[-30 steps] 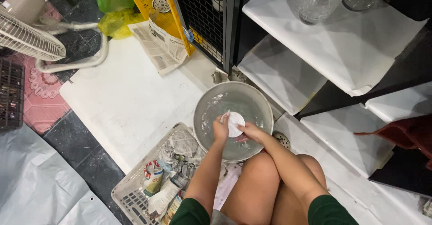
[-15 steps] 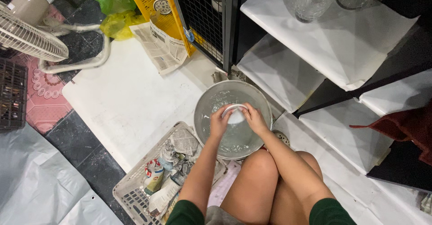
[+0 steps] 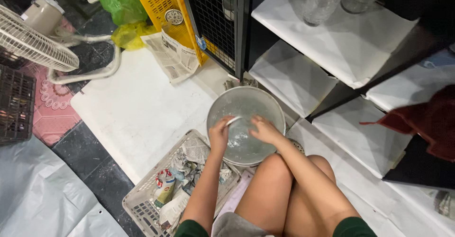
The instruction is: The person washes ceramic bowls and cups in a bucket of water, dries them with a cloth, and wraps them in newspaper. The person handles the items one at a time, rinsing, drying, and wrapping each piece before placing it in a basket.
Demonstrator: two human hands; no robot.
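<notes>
Hands in metal basin: our left hand pinches a small white dish, right hand loosely curled on basin; red-green package in grey basket.

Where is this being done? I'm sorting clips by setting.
Probably a home storage or utility corner, on the floor: paper-lined black shelves, a fan, and a metal basin where both hands wash something small.

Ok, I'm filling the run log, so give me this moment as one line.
left hand: holds small white object | right hand: inside metal basin | white basket: beside basin
</notes>
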